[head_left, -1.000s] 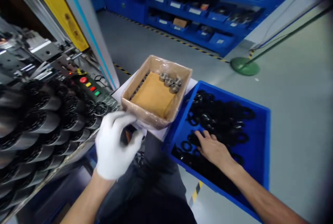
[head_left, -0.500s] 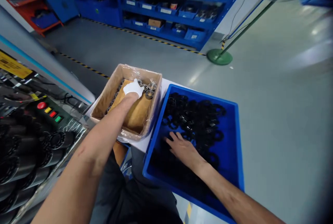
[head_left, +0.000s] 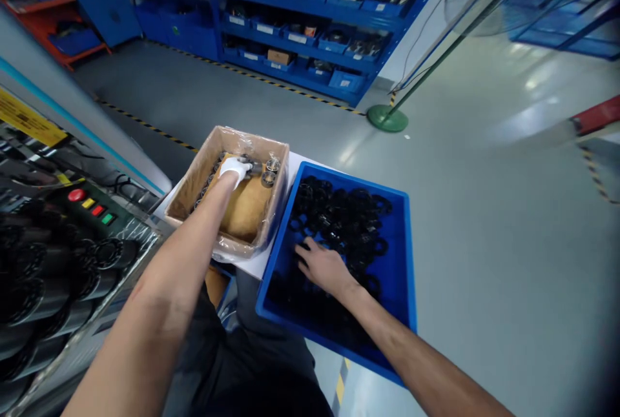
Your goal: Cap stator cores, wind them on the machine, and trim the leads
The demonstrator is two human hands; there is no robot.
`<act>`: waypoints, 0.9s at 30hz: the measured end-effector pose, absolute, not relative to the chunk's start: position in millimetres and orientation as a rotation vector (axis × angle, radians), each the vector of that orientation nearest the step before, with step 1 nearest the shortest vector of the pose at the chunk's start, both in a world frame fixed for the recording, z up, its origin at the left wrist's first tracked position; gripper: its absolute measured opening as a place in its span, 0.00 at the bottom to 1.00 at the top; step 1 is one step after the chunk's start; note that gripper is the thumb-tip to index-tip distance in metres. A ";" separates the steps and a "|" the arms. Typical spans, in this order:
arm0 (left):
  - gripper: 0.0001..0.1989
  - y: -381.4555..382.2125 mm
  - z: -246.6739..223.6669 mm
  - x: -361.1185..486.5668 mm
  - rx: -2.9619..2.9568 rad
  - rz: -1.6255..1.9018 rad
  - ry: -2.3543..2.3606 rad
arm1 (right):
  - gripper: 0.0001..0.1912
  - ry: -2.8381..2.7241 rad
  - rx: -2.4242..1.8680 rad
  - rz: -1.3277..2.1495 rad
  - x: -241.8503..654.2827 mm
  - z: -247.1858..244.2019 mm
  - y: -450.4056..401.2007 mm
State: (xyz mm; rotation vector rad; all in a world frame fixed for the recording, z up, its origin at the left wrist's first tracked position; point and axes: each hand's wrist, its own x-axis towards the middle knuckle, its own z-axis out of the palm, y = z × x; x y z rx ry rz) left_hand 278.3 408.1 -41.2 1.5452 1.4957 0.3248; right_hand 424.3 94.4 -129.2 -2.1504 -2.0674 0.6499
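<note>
My left hand [head_left: 234,170], in a white glove, is inside a cardboard box [head_left: 180,204] lined with clear plastic. Its fingers are closed around a metal ring-shaped bearing [head_left: 254,170] near the box's far side. More bearings [head_left: 269,178] stand to the right of it, and a row runs along the left wall. Brown cardboard [head_left: 247,210] lies under the hand. My bare right hand [head_left: 323,267] hangs over a blue bin [head_left: 411,262], fingers apart and slightly bent. Below and beyond it lie many black rings [head_left: 339,217]; no ring shows in its fingers.
Large dark bearings [head_left: 39,301] are stacked at the left, beside a control panel with coloured buttons [head_left: 87,203]. A blue shelf rack [head_left: 290,17] stands at the back. A fan stand with a green base [head_left: 387,118] is on the floor.
My left hand has gone from spread over the bearings to closed around one, shifting slightly left. My right hand stays over the bin, fingers still apart. The view has swung right.
</note>
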 end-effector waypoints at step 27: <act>0.32 17.0 11.8 34.6 0.513 0.944 0.927 | 0.22 -1.838 -1.090 0.691 240.8 59.8 28.6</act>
